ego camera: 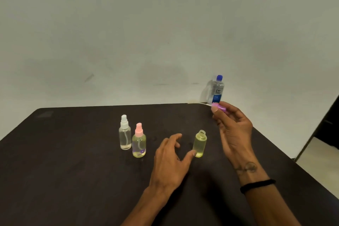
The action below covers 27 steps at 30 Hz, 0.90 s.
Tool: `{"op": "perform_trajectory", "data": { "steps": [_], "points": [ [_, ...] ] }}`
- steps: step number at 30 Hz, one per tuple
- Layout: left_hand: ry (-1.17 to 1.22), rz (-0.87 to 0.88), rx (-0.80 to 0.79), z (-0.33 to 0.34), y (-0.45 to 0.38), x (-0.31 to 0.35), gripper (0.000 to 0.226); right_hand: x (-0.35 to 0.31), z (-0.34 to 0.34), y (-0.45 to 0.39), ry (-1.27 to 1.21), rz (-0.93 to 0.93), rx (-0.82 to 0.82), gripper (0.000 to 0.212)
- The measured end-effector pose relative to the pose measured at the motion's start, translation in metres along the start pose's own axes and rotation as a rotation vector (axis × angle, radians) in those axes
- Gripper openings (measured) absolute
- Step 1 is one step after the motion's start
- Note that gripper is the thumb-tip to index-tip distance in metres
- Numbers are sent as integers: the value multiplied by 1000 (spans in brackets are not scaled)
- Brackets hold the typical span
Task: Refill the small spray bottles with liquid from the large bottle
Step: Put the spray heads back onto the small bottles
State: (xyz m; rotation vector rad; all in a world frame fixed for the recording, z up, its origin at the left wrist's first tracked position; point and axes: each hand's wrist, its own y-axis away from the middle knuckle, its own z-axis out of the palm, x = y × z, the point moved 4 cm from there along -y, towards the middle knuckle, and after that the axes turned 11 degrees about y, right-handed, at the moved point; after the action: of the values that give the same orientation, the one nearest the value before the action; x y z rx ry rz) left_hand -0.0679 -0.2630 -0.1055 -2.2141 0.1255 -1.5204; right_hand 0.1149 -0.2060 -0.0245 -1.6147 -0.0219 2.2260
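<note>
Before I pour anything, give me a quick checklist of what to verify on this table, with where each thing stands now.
1. Open small bottle uncapped and upright on the table: ok.
2. Its spray top out of the way: ok, pinched in the right hand.
3. Open bottle steadied: not ok, the left hand only touches its base with the thumb, fingers spread.
4. Large bottle ready to pour: not ok, its blue cap is on and it stands at the far table edge.
5. A hand free to take the large bottle: not ok, the right holds the spray top.
6. White-topped bottle and pink-topped bottle: capped, upright.
</note>
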Motion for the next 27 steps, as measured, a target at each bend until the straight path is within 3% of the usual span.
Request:
{"op": "perform_trajectory", "data": {
  "steps": [6, 12, 16, 27],
  "points": [
    [-12, -41, -8, 32, -19, 1, 80, 20, -28, -17, -187, 117, -26, 37],
    [-46, -4, -98, 40, -25, 3, 47, 25, -45, -28, -166, 148, -79, 40],
    [-36, -10, -105, 39, -25, 1, 43, 19, -49, -29, -160, 103, -91, 44],
    [8, -1, 79, 31, -28, 1, 37, 3, -52, -22, 233, -52, -180, 37]
  ]
}}
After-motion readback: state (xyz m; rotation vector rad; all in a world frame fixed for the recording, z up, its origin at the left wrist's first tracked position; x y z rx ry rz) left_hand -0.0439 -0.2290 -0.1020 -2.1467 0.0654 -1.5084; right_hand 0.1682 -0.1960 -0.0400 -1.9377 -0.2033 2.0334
